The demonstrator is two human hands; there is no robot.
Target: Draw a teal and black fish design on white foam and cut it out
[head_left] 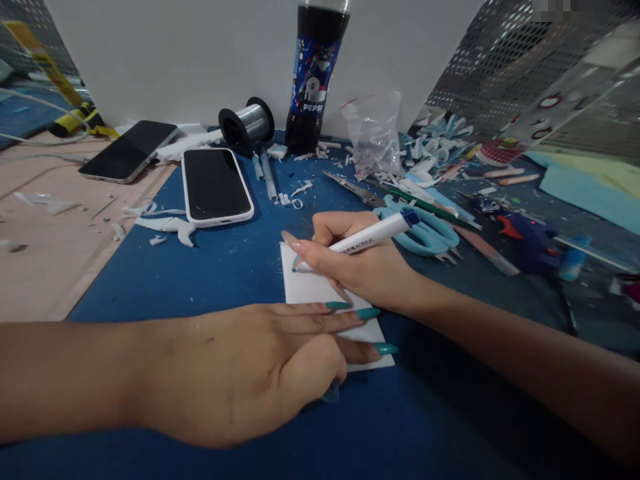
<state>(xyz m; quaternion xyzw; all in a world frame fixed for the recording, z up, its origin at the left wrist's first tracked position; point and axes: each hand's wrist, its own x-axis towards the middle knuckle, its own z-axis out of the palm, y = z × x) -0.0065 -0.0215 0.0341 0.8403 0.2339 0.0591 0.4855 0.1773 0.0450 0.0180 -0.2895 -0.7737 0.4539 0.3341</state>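
Note:
My right hand grips a white acrylic marker with a blue end. Its blue tip meets the upper left part of a white sheet, or sits just above it; I cannot tell which. Across the lower part of that sheet lies my left hand, fingers stretched out and pressing it against the blue table surface. The left thumb is bent beside the sheet's edge. Both hands cover much of the sheet, and no marks show on its visible part.
Beyond the hands lie a white-cased phone, a darker phone, a wire spool and a Pepsi bottle. Light-blue scissors, a plastic bag, a glue gun and several paper scraps are to the right.

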